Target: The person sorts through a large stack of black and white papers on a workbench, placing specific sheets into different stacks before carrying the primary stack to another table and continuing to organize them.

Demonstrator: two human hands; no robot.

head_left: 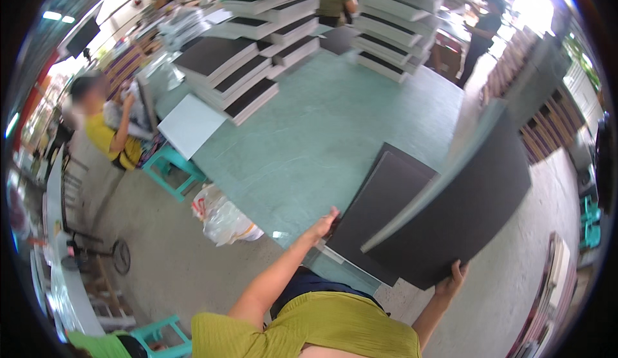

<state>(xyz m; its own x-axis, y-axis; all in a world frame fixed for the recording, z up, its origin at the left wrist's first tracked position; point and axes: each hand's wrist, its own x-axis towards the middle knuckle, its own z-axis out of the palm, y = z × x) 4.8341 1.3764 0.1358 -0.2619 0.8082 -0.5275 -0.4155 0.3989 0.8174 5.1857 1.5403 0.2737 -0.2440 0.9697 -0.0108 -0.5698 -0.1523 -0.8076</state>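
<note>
At far left, a seated person in yellow (pixel 106 136) works by a teal stool (pixel 174 171); a plastic bag (pixel 222 220) lies on the floor beside the green table (pixel 309 133). The left hand (pixel 324 224) rests with fingers pressed on the near-left corner of a flat dark board (pixel 380 210) lying on the table's near edge. The right hand (pixel 450 281) grips the lower corner of a raised dark panel (pixel 463 210), tilted above that board. The panel's long axis runs up and to the far right from the grip; the right hand is nearer. Board stacks (pixel 257 43) stand far behind.

Two hands (pixel 325 224) – two dark boards (pixel 450 210) – three stacks (pixel 232 75)
</note>
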